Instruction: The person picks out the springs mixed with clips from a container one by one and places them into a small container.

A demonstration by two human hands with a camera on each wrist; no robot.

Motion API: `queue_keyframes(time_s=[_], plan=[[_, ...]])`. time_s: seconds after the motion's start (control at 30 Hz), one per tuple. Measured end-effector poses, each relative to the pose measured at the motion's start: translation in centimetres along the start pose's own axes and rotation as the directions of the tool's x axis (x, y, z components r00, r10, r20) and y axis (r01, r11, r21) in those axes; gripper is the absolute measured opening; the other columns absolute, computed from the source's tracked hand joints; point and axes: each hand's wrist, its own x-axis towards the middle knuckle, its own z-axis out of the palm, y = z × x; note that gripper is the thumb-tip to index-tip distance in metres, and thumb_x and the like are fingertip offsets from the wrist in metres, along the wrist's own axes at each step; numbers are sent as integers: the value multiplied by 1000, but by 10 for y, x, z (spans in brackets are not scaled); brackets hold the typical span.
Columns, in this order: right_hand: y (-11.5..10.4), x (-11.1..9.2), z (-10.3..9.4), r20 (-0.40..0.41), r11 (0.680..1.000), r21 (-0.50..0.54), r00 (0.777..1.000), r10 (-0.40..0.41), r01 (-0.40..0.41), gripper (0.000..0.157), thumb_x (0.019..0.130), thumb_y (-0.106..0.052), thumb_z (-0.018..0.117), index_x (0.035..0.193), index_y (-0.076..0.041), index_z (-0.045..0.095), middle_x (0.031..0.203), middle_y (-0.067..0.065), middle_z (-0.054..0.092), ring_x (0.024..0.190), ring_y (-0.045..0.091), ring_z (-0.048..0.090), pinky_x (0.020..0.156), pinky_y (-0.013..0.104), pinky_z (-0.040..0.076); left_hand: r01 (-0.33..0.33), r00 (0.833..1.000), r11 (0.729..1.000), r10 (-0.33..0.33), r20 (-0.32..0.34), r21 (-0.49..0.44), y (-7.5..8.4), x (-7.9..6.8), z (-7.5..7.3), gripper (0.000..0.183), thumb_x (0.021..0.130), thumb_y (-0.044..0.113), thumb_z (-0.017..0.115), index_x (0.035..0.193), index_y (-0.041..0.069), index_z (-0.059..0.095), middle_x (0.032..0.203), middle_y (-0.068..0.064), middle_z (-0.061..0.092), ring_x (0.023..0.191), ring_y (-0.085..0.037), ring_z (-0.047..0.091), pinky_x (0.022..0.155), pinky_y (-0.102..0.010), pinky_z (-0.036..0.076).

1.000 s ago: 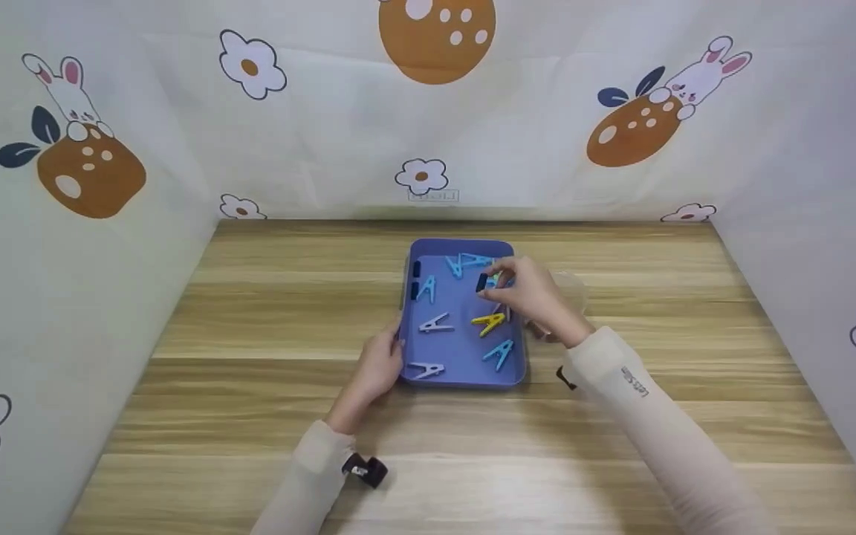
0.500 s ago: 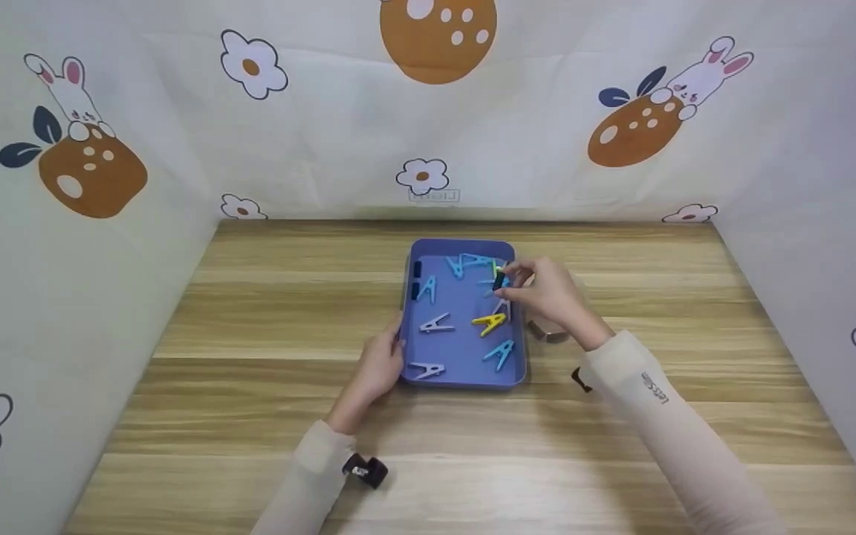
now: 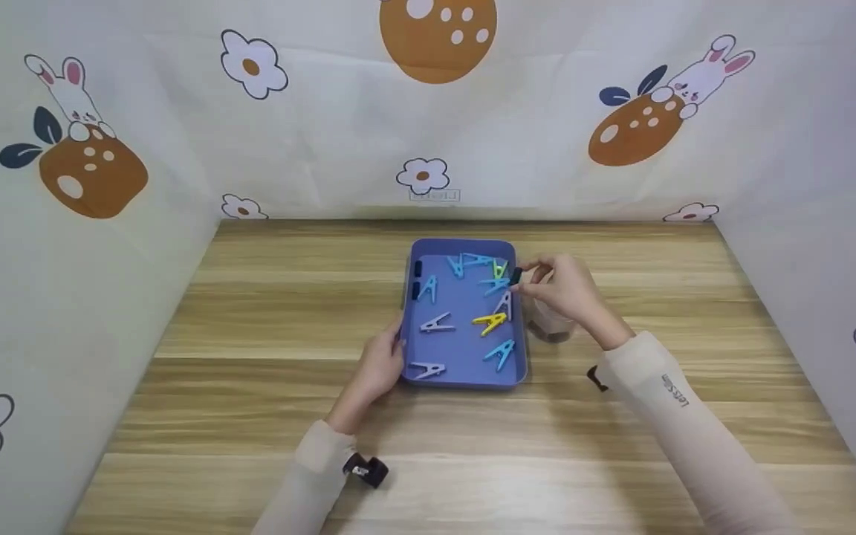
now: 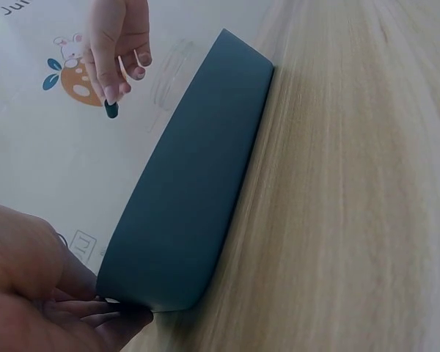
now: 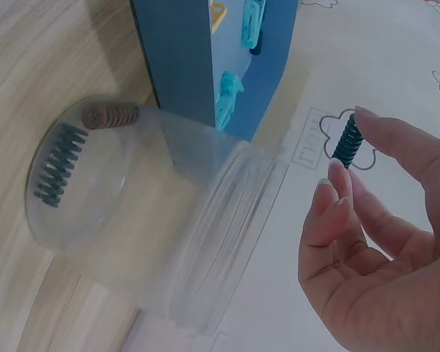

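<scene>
My right hand pinches a dark coil spring between thumb and fingertips, above the right rim of the blue tray. In the right wrist view the spring stands slightly tilted, its coils plain to see. Beneath that hand is a clear jar, with a dark spring and a brownish spring at its bottom. My left hand grips the tray's left side near the front corner. In the left wrist view the left hand's fingers reach under the tray's edge.
Several clothes pegs lie in the tray, among them a yellow peg, a green peg and a grey peg. Two dark pieces rest along its left wall. Patterned cloth surrounds the wooden table.
My right hand has moved right with the spring, from over the tray's interior to its right rim near the jar. The left hand and tray stay in place.
</scene>
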Motion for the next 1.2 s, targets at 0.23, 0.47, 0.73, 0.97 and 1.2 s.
queue_keyframes(time_s=[0.23, 0.47, 0.73, 0.97, 1.2], plan=[[6, -1, -7, -18, 1000, 8, 1000, 15, -15, 36, 88, -13, 83, 117, 7, 75, 89, 17, 75, 84, 29, 68, 55, 18, 44, -4, 1000, 1000, 4, -2, 2, 0, 0, 0, 49, 99, -14, 45, 147, -23, 41, 148, -41, 49, 141, -53, 48, 123, -59, 38], [13, -4, -13, -33, 1000, 27, 999, 8, -7, 36, 88, -12, 83, 114, 10, 75, 85, 18, 75, 78, 21, 67, 54, 16, 44, 17, 1000, 1000, -17, 4, -8, 0, 0, 0, 50, 100, -14, 45, 149, -21, 40, 148, -41, 49, 141, -52, 48, 122, -58, 39], [21, -9, -17, -62, 1000, 27, 998, 7, -5, 33, 86, -9, 84, 111, 10, 74, 83, 15, 75, 83, 27, 69, 59, 16, 47, 4, 1000, 1000, -4, -3, 5, 0, 0, 0, 50, 99, -14, 46, 148, -23, 41, 149, -42, 47, 141, -54, 47, 123, -60, 38], [28, -14, -20, -49, 999, 13, 998, 44, -44, 33, 88, -8, 81, 115, 10, 73, 86, 17, 74, 89, 34, 69, 58, 16, 46, -8, 1000, 1000, 8, -1, 8, -1, 0, 0, 51, 98, -15, 46, 147, -23, 41, 149, -42, 46, 142, -54, 46, 123, -60, 37], [36, -17, -21, -60, 999, 7, 997, 37, -37, 31, 85, -4, 81, 111, 11, 74, 83, 16, 74, 81, 24, 68, 57, 14, 45, 1, 1000, 1000, -1, -1, -4, 0, 0, 0, 50, 98, -15, 46, 147, -24, 41, 149, -42, 46, 142, -54, 45, 123, -60, 36]])
